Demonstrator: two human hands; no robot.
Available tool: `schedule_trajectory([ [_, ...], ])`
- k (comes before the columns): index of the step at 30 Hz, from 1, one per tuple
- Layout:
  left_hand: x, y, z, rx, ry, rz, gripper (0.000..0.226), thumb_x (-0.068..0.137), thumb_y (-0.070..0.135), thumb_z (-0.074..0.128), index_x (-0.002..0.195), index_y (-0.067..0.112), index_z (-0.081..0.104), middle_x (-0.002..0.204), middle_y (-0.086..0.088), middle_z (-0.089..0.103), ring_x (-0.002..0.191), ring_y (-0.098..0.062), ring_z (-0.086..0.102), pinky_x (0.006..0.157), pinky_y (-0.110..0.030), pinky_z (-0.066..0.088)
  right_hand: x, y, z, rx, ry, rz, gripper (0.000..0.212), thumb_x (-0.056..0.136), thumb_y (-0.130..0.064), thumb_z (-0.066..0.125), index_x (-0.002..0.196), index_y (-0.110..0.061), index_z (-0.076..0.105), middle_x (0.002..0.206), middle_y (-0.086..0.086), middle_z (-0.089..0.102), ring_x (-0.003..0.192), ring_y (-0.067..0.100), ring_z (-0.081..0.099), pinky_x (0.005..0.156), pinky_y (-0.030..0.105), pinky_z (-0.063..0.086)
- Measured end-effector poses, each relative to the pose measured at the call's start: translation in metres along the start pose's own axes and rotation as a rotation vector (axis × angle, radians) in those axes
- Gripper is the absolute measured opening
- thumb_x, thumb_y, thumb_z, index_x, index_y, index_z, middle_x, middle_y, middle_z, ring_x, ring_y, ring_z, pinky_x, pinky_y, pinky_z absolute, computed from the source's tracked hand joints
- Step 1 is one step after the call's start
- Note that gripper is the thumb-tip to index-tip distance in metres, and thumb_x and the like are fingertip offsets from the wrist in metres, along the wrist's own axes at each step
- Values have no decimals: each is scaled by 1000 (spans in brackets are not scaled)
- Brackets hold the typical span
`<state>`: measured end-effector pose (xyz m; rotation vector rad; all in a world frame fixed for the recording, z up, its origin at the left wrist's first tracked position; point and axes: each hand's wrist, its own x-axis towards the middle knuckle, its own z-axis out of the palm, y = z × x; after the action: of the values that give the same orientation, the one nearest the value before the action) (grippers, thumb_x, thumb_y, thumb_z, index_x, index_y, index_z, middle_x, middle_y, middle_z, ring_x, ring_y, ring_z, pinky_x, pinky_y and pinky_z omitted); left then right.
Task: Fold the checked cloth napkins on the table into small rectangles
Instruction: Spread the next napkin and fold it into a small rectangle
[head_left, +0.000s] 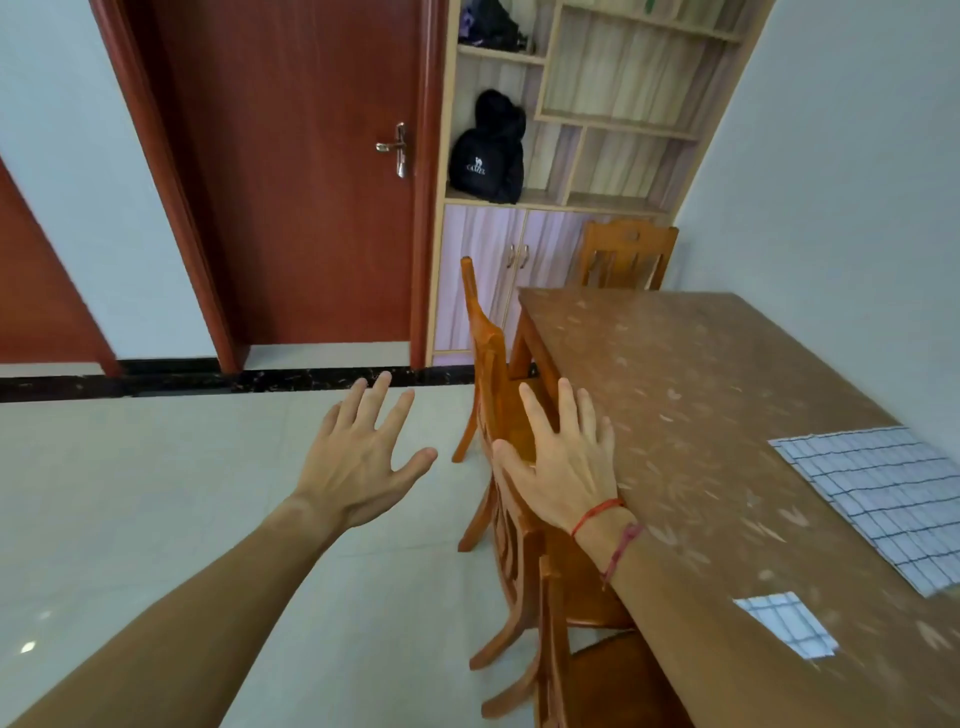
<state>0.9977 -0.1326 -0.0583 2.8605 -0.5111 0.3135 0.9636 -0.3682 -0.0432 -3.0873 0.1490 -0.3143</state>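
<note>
A large checked napkin (883, 499), white with dark lines, lies spread flat on the brown table (701, 415) near its right edge. A small folded checked napkin (784, 623) lies on the table closer to me. My left hand (358, 462) is held out over the floor with its fingers spread, holding nothing. My right hand (566, 462), with a red string at the wrist, is also spread and empty, in the air in front of a chair back at the table's left edge. Both hands are well to the left of the napkins.
Wooden chairs (498, 415) stand pushed against the table's left side, and another chair (623, 260) stands at its far end. A red door (291, 171) and a shelf unit with a black bag (488, 156) line the back wall. Pale tiled floor (156, 493) lies to the left.
</note>
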Motion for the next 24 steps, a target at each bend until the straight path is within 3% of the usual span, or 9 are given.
schedule_trajectory([
  [6,105,-26,17,-32,-78,81,86,83,76,10,155,29,15,163,-3,7,150,-26,3,119,-44,13,84,5,28,-23,-39,115,77,84,-76,13,151,-39,7,161,8,11,147,34,13,115,60,18],
  [10,174,-22,30,-41,-99,170,80,88,74,18,152,28,26,160,-7,23,147,-29,19,117,-46,19,126,26,28,-4,-41,202,74,86,-75,20,150,-40,13,159,9,16,144,34,18,114,59,19],
  [14,235,6,43,-92,-118,325,77,88,71,24,148,24,36,152,-9,38,140,-32,32,112,-50,29,148,59,30,5,-41,341,70,86,-74,22,148,-41,16,156,9,20,142,34,21,113,57,23],
  [21,320,82,87,-139,-197,597,81,87,78,14,151,29,27,159,-4,25,145,-29,22,116,-52,19,149,117,41,-40,28,637,70,86,-71,24,146,-35,25,151,11,31,138,33,28,109,56,28],
  [24,352,106,107,-178,-238,750,82,86,80,14,150,29,28,158,-4,25,144,-28,21,114,-50,24,149,134,41,-73,60,794,71,85,-71,25,147,-36,25,151,11,32,137,31,29,109,54,28],
])
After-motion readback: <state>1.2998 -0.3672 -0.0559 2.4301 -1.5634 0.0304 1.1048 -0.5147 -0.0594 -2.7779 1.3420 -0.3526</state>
